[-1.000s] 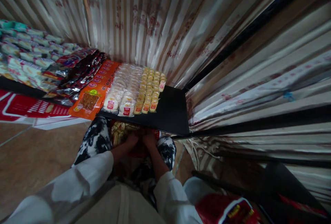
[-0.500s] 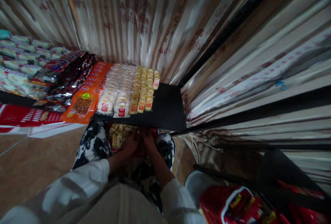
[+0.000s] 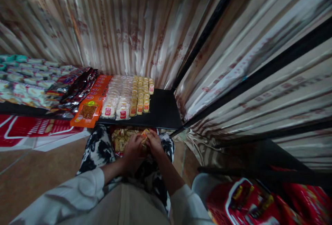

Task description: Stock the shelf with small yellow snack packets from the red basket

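Observation:
A small yellow-and-orange wrapped snack (image 3: 145,133) is pinched between my two hands, above my lap. The fingers of my left hand (image 3: 133,147) close on its left side, and those of my right hand (image 3: 155,144) close on its right side. Beneath and left of them, a red-edged bag (image 3: 119,142) of similar yellow wrapped snacks rests between my knees. Just beyond, rows of yellow wrapped snacks (image 3: 140,97) stand on the black shelf (image 3: 164,109). My fingertips are partly hidden by the wrapper and each other.
White wrapped snacks (image 3: 122,107), an orange snack bag (image 3: 89,109), dark shiny packets (image 3: 77,90) and white packets (image 3: 28,88) line the shelf leftward. A red-and-white box (image 3: 49,129) is below. Black poles (image 3: 207,110) and red bags (image 3: 249,200) lie right. Curtain (image 3: 129,27) hangs behind.
My hands have risen slightly out of the bag, and the yellow wrapped snack now shows between them. The camera view has tilted and shifted a little.

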Demonstrator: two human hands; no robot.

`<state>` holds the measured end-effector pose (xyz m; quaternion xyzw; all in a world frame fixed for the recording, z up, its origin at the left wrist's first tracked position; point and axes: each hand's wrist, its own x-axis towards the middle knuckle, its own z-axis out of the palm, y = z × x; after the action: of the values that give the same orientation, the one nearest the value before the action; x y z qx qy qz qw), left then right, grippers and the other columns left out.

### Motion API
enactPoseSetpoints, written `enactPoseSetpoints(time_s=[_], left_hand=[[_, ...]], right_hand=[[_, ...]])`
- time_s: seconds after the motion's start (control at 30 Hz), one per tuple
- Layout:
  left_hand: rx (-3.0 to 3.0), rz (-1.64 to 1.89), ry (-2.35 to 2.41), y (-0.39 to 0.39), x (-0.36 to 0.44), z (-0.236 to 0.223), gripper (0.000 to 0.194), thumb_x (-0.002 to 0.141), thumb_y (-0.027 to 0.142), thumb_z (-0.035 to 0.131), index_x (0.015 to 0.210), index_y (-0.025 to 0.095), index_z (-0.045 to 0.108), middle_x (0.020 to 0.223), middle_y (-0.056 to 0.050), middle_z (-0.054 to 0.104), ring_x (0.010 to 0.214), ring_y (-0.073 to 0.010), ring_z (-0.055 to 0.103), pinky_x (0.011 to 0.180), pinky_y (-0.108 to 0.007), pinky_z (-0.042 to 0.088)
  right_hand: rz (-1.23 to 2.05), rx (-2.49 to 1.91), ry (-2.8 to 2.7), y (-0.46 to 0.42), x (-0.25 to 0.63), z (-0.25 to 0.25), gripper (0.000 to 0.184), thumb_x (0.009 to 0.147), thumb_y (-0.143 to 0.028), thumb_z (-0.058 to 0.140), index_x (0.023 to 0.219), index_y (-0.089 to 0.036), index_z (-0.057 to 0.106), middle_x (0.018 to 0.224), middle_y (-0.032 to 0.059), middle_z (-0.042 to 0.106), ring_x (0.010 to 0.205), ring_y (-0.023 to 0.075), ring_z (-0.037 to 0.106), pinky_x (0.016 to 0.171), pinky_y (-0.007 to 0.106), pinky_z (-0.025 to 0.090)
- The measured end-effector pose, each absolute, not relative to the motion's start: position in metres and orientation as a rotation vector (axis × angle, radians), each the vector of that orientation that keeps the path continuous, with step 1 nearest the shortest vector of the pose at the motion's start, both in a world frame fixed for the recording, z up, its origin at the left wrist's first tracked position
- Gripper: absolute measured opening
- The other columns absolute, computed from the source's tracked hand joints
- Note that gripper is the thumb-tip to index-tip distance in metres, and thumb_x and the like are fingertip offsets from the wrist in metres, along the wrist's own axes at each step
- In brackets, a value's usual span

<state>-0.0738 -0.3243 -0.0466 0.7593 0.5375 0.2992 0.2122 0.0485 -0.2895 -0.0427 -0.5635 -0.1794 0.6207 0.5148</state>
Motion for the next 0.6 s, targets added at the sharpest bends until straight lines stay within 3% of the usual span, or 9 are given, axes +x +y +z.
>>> enactPoseSetpoints(time_s=[0.17, 0.33, 0.6], left_hand=[[2.273, 0.875, 1.421, -0.318, -0.073, -0.025, 0.034, 0.083, 0.011, 0.042, 0.111, 0.020, 0.059, 0.110, -0.009, 0.051, 0.105, -0.0196, 0.048, 0.090, -0.035, 0.047], [2.325, 0.795, 1.384, -0.304, -0.063, 0.000, 0.039, 0.083, 0.010, 0.041, 0.117, 0.020, 0.056, 0.112, -0.009, 0.050, 0.108, -0.0204, 0.044, 0.097, -0.034, 0.043], [2.377, 0.679, 1.411, -0.279, -0.031, 0.027, 0.042, 0.083, 0.011, 0.039, 0.121, 0.021, 0.053, 0.115, -0.008, 0.052, 0.107, -0.0222, 0.043, 0.096, -0.035, 0.043]], right_hand=[[1.488, -1.288, -0.405, -0.291, 0.057, -0.017, 0.043, 0.054, -0.031, 0.074, 0.092, -0.022, 0.057, 0.088, 0.0015, 0.064, 0.078, 0.0162, 0.063, 0.068, 0.027, 0.051], [1.446, -1.180, -0.456, -0.286, 0.066, -0.003, 0.053, 0.055, -0.027, 0.074, 0.105, -0.024, 0.054, 0.085, 0.0006, 0.066, 0.084, 0.0184, 0.065, 0.077, 0.030, 0.051], [1.374, -1.092, -0.495, -0.260, 0.091, -0.005, 0.043, 0.054, -0.025, 0.077, 0.092, -0.021, 0.058, 0.083, -0.0005, 0.068, 0.073, 0.0138, 0.065, 0.069, 0.025, 0.051]])
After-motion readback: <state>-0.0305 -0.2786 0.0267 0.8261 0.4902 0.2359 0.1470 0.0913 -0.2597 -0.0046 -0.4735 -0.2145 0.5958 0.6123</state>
